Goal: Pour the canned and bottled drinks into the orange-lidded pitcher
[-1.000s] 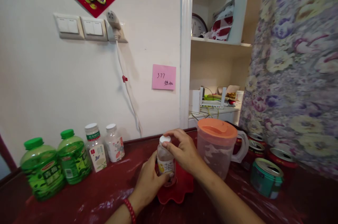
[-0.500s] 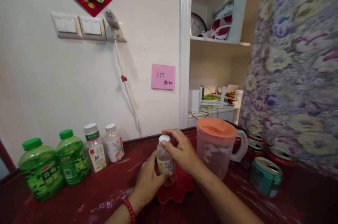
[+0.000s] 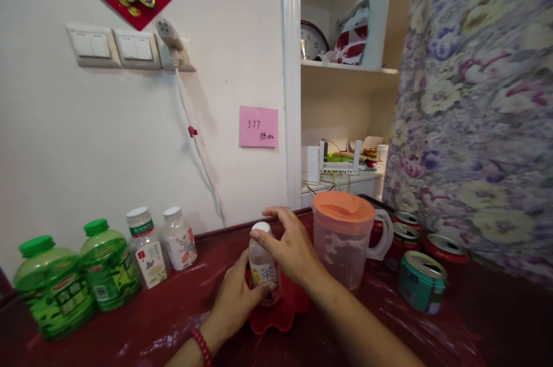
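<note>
A small clear bottle (image 3: 261, 266) with a white cap and a yellow-marked label stands upright on a red scalloped coaster (image 3: 280, 312) on the dark red tabletop. My left hand (image 3: 235, 301), with a red bead bracelet at the wrist, wraps around the bottle's lower body. My right hand (image 3: 287, 246) sits over the top, fingers closed around the white cap. A clear plastic pitcher (image 3: 343, 237) with an orange lid stands just to the right of my right hand.
Two green bottles (image 3: 54, 286) and two small white-capped bottles (image 3: 147, 246) line the wall at left. Several opened cans (image 3: 419, 280) stand right of the pitcher. A floral cloth (image 3: 475, 102) hangs at right. A white cable (image 3: 201, 154) drops from a wall plug.
Both hands stay on the bottle; the right fingers have shifted slightly around the cap. The view has drifted, so everything sits a little further left.
</note>
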`<state>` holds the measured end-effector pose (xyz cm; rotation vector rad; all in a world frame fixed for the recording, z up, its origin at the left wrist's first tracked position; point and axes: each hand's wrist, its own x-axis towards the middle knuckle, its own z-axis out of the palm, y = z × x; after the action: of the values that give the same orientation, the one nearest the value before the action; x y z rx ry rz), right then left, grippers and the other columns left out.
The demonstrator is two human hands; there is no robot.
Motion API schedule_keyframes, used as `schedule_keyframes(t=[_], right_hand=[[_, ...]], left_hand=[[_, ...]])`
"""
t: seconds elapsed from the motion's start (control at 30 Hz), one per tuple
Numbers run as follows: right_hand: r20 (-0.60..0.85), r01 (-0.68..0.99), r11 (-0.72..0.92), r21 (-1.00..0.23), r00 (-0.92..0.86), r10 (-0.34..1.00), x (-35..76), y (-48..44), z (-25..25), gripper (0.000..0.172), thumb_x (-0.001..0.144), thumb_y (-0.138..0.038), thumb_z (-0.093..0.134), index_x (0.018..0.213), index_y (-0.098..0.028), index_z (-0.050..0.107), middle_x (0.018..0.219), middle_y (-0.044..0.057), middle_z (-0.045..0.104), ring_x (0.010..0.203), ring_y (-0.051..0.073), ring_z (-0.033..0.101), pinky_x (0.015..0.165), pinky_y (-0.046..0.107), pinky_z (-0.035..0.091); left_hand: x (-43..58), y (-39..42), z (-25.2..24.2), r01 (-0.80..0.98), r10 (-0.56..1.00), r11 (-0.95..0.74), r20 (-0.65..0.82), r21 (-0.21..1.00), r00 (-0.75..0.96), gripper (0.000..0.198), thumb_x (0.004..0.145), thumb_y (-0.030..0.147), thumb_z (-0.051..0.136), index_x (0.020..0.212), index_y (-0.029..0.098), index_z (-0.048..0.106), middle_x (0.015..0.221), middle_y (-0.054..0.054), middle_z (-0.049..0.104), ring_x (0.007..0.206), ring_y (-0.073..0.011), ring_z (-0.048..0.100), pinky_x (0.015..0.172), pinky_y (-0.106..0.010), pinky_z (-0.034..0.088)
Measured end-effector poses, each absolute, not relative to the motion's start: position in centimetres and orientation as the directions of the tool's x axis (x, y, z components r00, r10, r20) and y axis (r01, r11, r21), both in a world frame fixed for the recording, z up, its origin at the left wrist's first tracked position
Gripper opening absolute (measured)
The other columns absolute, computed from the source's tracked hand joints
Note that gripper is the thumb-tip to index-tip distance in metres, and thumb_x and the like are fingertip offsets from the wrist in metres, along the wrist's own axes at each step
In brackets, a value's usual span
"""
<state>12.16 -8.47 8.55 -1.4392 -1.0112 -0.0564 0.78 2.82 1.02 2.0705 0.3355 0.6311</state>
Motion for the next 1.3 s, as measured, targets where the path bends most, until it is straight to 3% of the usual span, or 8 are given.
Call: schedule_keyframes(t=[0.1, 0.23, 0.37, 0.47, 0.63, 0.87, 1.1, 1.3], right_hand=[[0.744, 0.625, 0.407, -0.667, 0.532, 0.404, 11.5, -10.7, 11.1, 0.028, 0.085, -0.035, 0.071, 0.110, -0.024, 0.065, 0.132, 0.010, 0.059, 0.111, 0.022, 0.063, 0.095, 0.038, 0.051], [0.830, 0.651, 0.590, -0.477, 0.555, 0.058, 10.5, -15.3, 14.9, 0.013, 0.094, -0.028, 0.062, 0.107, -0.026, 0.065, 0.110, 0.004, 0.065, 0.088, 0.016, 0.065, 0.080, 0.035, 0.055], [0.764, 0.753, 0.600, -0.269, 0.546, -0.343, 10.1, -19.7, 17.8, 0.007, 0.096, -0.023, 0.056, 0.096, -0.025, 0.063, 0.092, 0.001, 0.063, 0.069, 0.014, 0.062, 0.063, 0.033, 0.054], [0.685, 0.787, 0.575, -0.223, 0.546, -0.482, 10.3, -21.5, 19.0, 0.012, 0.097, -0.019, 0.052, 0.091, -0.024, 0.062, 0.085, 0.000, 0.061, 0.062, 0.013, 0.060, 0.058, 0.031, 0.051], [0.619, 0.742, 0.636, -0.213, 0.606, -0.500, 11.1, -22.8, 19.6, 0.019, 0.099, -0.016, 0.048, 0.089, -0.026, 0.062, 0.081, -0.001, 0.058, 0.062, 0.012, 0.058, 0.058, 0.029, 0.051], [0.589, 0.747, 0.635, -0.198, 0.609, -0.532, 12.6, -23.9, 19.8, 0.027, 0.101, -0.013, 0.046, 0.086, -0.026, 0.064, 0.078, -0.002, 0.056, 0.061, 0.010, 0.055, 0.054, 0.026, 0.050], [0.541, 0.711, 0.651, -0.263, 0.668, -0.511, 13.4, -24.8, 20.0, 0.030, 0.098, -0.015, 0.041, 0.079, -0.024, 0.062, 0.072, -0.002, 0.055, 0.056, 0.009, 0.054, 0.050, 0.024, 0.050], [0.505, 0.710, 0.621, -0.332, 0.690, -0.519, 13.4, -24.4, 20.4, 0.023, 0.095, -0.018, 0.042, 0.082, -0.026, 0.058, 0.070, -0.003, 0.054, 0.054, 0.009, 0.055, 0.050, 0.023, 0.051]], left_hand=[[0.8, 2.9, 1.1, -0.030, 0.449, -0.496, 0.286, 0.868, 0.846, 0.071, 0.077, 0.038, 0.078, 0.140, 0.019, 0.051, 0.132, -0.013, 0.069, 0.125, -0.0339, 0.061, 0.103, -0.043, 0.050], [0.7, 2.8, 2.1, 0.008, 0.452, -0.488, 0.244, 0.873, 0.858, 0.072, 0.075, 0.037, 0.080, 0.138, 0.020, 0.051, 0.138, -0.012, 0.065, 0.127, -0.0327, 0.060, 0.108, -0.042, 0.047], [1.1, 3.2, 3.3, 0.094, 0.469, -0.531, 0.200, 0.842, 0.860, 0.071, 0.068, 0.033, 0.083, 0.132, 0.019, 0.054, 0.134, -0.013, 0.067, 0.124, -0.0346, 0.061, 0.108, -0.046, 0.046], [1.5, 3.5, 4.0, 0.082, 0.471, -0.459, 0.164, 0.885, 0.867, 0.069, 0.066, 0.034, 0.083, 0.126, 0.016, 0.055, 0.122, -0.013, 0.072, 0.113, -0.0342, 0.067, 0.100, -0.047, 0.052], [2.7, 3.4, 6.8, 0.057, 0.534, -0.329, 0.136, 0.943, 0.835, 0.060, 0.066, 0.038, 0.084, 0.117, 0.016, 0.059, 0.115, -0.013, 0.076, 0.104, -0.0320, 0.072, 0.093, -0.044, 0.057], [7.9, 4.7, 10.3, 0.015, 0.573, -0.403, 0.239, 0.915, 0.784, 0.055, 0.062, 0.036, 0.086, 0.106, 0.012, 0.063, 0.106, -0.015, 0.077, 0.098, -0.0301, 0.073, 0.094, -0.045, 0.056], [13.4, 6.4, 7.7, 0.035, 0.651, -0.401, 0.258, 0.915, 0.714, 0.049, 0.055, 0.026, 0.086, 0.097, 0.014, 0.064, 0.089, -0.007, 0.077, 0.086, -0.0265, 0.072, 0.081, -0.040, 0.058], [15.7, 7.4, 5.0, 0.060, 0.676, -0.352, 0.209, 0.934, 0.707, 0.039, 0.057, 0.018, 0.086, 0.093, 0.015, 0.068, 0.079, -0.005, 0.077, 0.080, -0.0278, 0.074, 0.074, -0.038, 0.060]])
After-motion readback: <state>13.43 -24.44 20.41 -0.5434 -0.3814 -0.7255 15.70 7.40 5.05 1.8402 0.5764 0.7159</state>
